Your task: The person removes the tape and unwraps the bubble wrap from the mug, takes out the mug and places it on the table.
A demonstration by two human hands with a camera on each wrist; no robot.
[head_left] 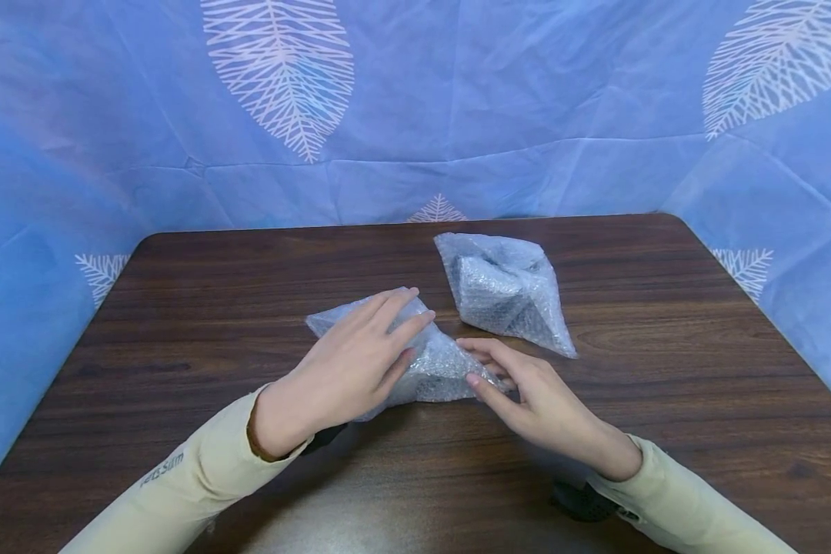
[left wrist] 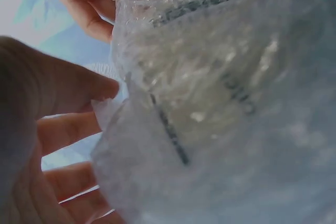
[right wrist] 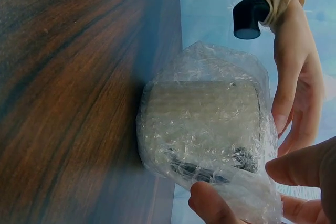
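Note:
A bubble-wrapped package lies on the table between both hands, with a pale boxy item showing dimly through the clear wrap. My left hand lies over its left and top side, fingers fairly straight and spread. In the left wrist view, a small wrap edge touches the left thumb, and the other fingertips are partly hidden by the wrap. My right hand pinches the package's right corner between thumb and fingers. Dark printed marks show through the wrap, but I cannot read them.
A second bubble-wrapped package lies farther back, right of the middle, close behind the right hand. The dark wood table has a rounded back edge. A blue cloth with white leaf prints hangs behind it.

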